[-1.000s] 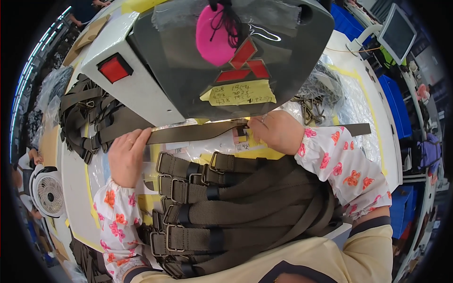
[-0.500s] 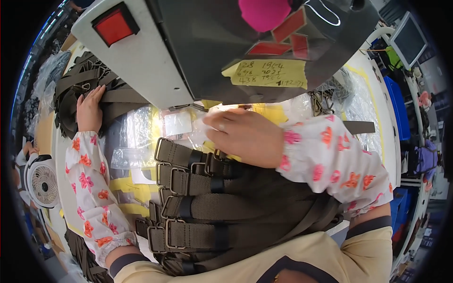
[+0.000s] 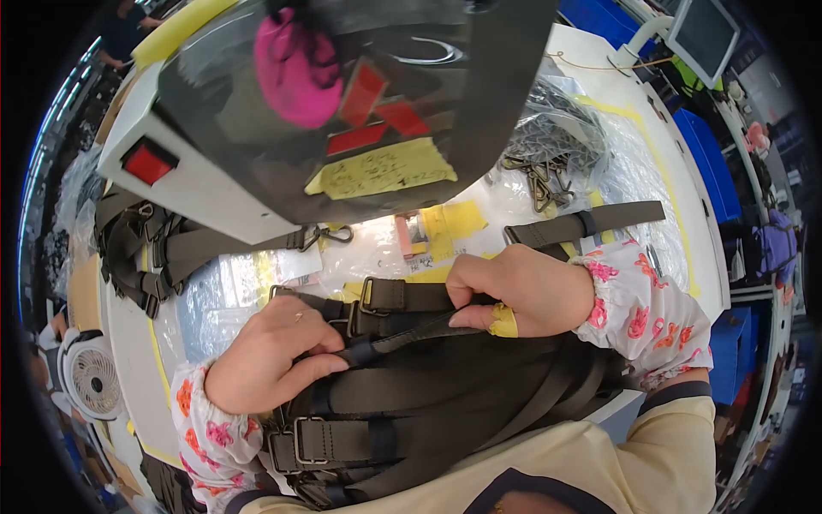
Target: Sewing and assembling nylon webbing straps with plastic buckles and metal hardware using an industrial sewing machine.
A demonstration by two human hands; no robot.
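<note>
Both of my hands hold one brown webbing strap [image 3: 409, 334], which is stretched between them above a stack of similar straps [image 3: 411, 390]. My left hand [image 3: 274, 351] pinches it beside a dark band. Closed on it farther right is my right hand [image 3: 535, 295], with yellow tape wrapped round one digit. Rectangular metal buckles [image 3: 298, 440] line the left ends of the stacked straps, which spread across my lap. Just beyond my hands, a strap with a metal snap hook [image 3: 334, 234] lies at the front of a grey machine [image 3: 479, 94].
More straps [image 3: 128, 248] are heaped at the far left. Loose snap hooks [image 3: 541, 184] lie beside a clear plastic bag of metal parts [image 3: 565, 120]. Another strap piece [image 3: 621, 220] rests to the right. A white fan [image 3: 90, 383] stands left; a monitor [image 3: 704, 38] is at far right.
My left hand has come from the far-left strap heap to the near stack. My right hand has drawn back from the machine, and both now grip a strap. The view has shifted right.
</note>
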